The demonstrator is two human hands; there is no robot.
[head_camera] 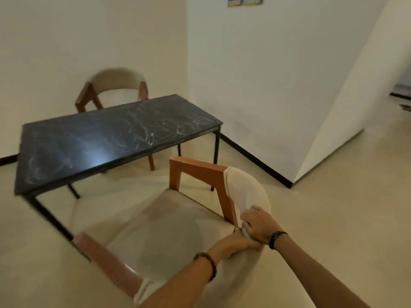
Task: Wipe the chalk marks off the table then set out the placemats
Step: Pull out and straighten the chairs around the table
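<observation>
A dark rectangular table (93, 138) on thin black legs stands ahead, its top covered with white chalk scribbles (155, 127), densest toward the far right end. In front of it is a near chair (169, 221) with a beige seat, orange-brown wooden frame and curved beige backrest. My right hand (259, 225) grips the top of that backrest from above. My left hand (235, 243) holds the same backrest just beside it, fingers wrapped around the edge. The chair looks blurred. No cloth or placemats are in view.
A second chair (115, 85) of the same kind stands behind the table against the white wall. A white wall corner (295, 174) juts out at the right, with open beige floor (344, 207) beside it leading to a passage.
</observation>
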